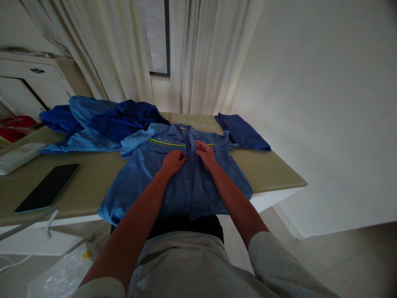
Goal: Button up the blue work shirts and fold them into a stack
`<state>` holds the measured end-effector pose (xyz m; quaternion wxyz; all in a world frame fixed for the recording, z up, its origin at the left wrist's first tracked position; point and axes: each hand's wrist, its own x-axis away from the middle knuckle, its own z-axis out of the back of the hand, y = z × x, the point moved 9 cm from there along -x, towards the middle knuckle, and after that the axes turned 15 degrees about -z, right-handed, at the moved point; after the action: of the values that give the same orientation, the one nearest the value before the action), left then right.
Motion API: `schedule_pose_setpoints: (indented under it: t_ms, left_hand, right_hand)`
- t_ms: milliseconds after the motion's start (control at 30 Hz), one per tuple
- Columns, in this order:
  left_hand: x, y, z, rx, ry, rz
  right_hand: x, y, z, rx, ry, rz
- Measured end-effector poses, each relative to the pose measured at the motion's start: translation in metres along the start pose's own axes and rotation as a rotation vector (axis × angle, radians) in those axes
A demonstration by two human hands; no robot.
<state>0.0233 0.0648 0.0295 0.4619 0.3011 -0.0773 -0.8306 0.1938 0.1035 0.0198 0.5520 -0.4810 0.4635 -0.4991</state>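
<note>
A blue short-sleeved work shirt [145, 182] lies front side up on the table, collar away from me, its lower edge hanging over the near edge. A yellow-green stripe and lettering cross its chest. At the middle, my left hand [174, 161] has its fingers bent together on the cloth beside the button placket. My right hand [205, 155] pinches the opposite front edge just below the stripe, slightly farther up. The placket between the two hands stands a little raised. Fingertips are partly hidden in the cloth.
A heap of blue garments [102, 120] lies at the back left of the table [93, 178]. A folded dark blue garment [243, 131] rests at the back right. A black tablet [48, 187], a white box [20, 157] and a cable [49, 227] are on the left. A wall stands right.
</note>
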Motion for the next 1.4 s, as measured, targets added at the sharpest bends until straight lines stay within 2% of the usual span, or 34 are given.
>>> schedule_pose_setpoints:
  t_ms: [167, 267, 367, 500, 667, 767, 900, 1000, 1167, 1400]
  left_hand:
    - [-0.005, -0.011, -0.008, -0.002, -0.057, 0.041]
    - [-0.006, -0.014, -0.011, -0.011, -0.094, 0.083]
    - [-0.004, -0.008, -0.006, 0.024, -0.042, 0.053]
    - [-0.005, -0.002, 0.003, 0.164, 0.023, -0.03]
    - [-0.007, -0.012, -0.002, 0.299, -0.085, 0.008]
    - [-0.005, -0.008, 0.002, 0.247, -0.044, -0.019]
    - [0.002, 0.008, 0.013, 0.163, 0.068, -0.11]
    - [0.003, 0.016, 0.016, 0.131, 0.09, -0.155]
    - [0.004, 0.023, 0.014, 0.052, 0.038, -0.202]
    - [0.005, 0.036, 0.013, -0.077, -0.058, -0.215]
  right_hand:
    - [0.001, 0.002, -0.005, 0.072, -0.023, -0.017]
    - [0.001, 0.004, -0.006, 0.186, 0.01, -0.022]
    - [0.006, -0.003, -0.009, 0.312, 0.032, 0.059]
    - [0.01, -0.01, -0.012, 0.341, 0.037, 0.123]
    - [0.009, -0.004, -0.018, 0.316, -0.084, 0.081]
    - [0.009, -0.002, -0.018, 0.327, -0.099, 0.083]
    - [0.011, -0.004, -0.017, 0.424, -0.038, 0.109]
    - [0.013, -0.007, -0.016, 0.48, 0.011, 0.129]
    - [0.019, -0.011, -0.021, 0.509, -0.012, 0.173]
    - [0.022, -0.012, -0.023, 0.483, -0.028, 0.153]
